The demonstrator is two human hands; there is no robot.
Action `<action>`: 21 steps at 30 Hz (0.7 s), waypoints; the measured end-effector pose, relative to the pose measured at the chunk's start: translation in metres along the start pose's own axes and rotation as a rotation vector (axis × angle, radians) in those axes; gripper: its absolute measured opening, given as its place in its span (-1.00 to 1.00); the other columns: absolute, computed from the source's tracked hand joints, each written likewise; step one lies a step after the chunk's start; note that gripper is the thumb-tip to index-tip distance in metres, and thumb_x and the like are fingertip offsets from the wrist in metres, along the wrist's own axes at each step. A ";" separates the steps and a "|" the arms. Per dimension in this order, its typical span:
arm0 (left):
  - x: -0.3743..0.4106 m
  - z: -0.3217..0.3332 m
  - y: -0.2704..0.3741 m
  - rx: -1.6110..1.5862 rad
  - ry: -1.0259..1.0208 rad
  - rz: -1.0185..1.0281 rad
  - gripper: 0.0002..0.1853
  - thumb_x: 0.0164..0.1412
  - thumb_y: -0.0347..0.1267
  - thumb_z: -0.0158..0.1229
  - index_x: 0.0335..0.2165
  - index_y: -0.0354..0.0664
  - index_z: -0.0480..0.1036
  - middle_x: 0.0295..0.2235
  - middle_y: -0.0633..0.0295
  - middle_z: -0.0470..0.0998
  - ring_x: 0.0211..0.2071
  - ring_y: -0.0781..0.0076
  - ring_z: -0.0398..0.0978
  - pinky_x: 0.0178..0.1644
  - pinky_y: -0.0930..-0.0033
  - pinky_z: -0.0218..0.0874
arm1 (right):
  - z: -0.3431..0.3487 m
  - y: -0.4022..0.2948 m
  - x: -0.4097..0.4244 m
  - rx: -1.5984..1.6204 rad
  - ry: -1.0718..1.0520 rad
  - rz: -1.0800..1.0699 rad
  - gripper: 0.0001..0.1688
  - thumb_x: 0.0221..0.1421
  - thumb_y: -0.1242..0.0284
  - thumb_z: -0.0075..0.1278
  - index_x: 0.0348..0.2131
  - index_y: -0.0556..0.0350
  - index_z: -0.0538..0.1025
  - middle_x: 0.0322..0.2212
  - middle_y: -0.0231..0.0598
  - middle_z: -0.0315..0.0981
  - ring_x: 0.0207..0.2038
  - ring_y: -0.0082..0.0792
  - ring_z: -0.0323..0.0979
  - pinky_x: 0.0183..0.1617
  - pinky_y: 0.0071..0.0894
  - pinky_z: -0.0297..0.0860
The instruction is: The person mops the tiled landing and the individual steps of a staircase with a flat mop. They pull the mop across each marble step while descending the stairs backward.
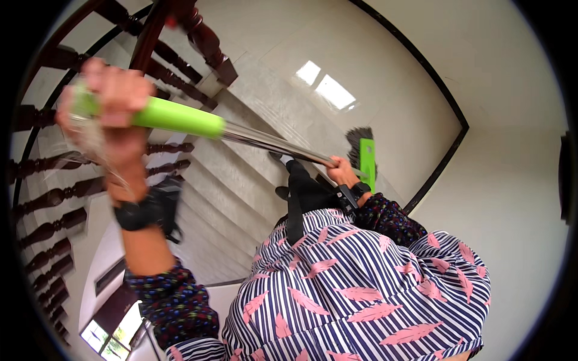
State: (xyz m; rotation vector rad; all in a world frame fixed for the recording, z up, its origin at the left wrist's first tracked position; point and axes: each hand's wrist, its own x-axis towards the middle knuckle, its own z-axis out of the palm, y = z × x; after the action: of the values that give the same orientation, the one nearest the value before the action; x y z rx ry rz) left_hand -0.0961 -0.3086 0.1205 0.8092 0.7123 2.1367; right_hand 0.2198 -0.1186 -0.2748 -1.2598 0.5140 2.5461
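A broom runs across the view, with a green plastic grip [180, 116] on its steel handle [266, 139]. High on the left, my left hand [108, 99] is closed around the grip's upper end; motion blurs it. Lower down, my right hand [341, 171] holds the steel handle close to the broom head. That green broom head [368, 158] has dark grey bristles [356, 140], which appear to rest on the pale tiled floor [289, 54] at the stair's top edge. A translucent strip, too blurred to name, hangs by my left hand.
Stone stairs [226, 185] descend on the left beside dark wooden balusters [205, 40]. A black skirting [445, 101] follows the foot of the pale wall [501, 180] at right. My shoe [282, 193] is on the steps. A window [108, 338] shows far below.
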 end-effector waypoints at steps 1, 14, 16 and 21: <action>-0.001 0.001 -0.024 0.002 0.005 -0.012 -0.77 -0.04 -0.20 -0.26 -0.61 -0.11 0.16 -0.81 0.40 0.10 -0.74 0.57 0.05 -0.49 0.45 0.04 | -0.028 -0.030 -0.002 -0.190 0.005 -0.021 -0.89 -0.16 0.51 -0.30 -0.51 0.19 0.19 -0.75 -0.38 0.09 -0.69 -0.47 0.07 -0.63 -0.55 0.13; -0.079 0.063 -0.025 0.056 0.447 0.133 -0.74 -0.06 -0.23 -0.26 -0.75 -0.06 0.09 -0.87 0.36 0.09 -0.71 0.54 0.04 -0.42 0.44 -0.10 | 0.001 -0.049 -0.008 -2.060 -0.012 -0.869 -0.81 -0.18 0.58 -0.32 -0.77 0.08 0.18 -0.82 -0.49 0.03 -0.74 -0.61 0.06 -0.66 -0.71 0.08; -0.093 0.076 -0.024 0.113 0.481 0.203 -0.75 -0.06 -0.25 -0.24 -0.76 -0.04 0.08 -0.87 0.38 0.09 -0.70 0.55 0.03 -0.41 0.47 -0.12 | 0.032 -0.051 0.011 -2.063 -0.095 -0.884 -0.81 -0.18 0.59 -0.33 -0.77 0.07 0.17 -0.81 -0.50 0.03 -0.73 -0.63 0.06 -0.66 -0.73 0.08; -0.131 0.102 -0.031 0.226 0.679 0.285 -0.74 -0.07 -0.25 -0.22 -0.78 -0.01 0.07 -0.86 0.40 0.08 -0.66 0.53 0.04 -0.39 0.46 -0.16 | 0.112 -0.057 0.060 -2.209 -0.364 -0.946 -0.80 -0.16 0.61 -0.35 -0.76 0.06 0.16 -0.79 -0.52 0.03 -0.71 -0.67 0.06 -0.65 -0.78 0.07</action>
State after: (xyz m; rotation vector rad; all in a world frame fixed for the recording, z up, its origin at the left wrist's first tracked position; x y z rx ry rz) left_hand 0.0609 -0.3699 0.1232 0.2822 1.2613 2.6495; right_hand 0.1255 -0.0161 -0.2711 -0.6223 -2.6679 1.4564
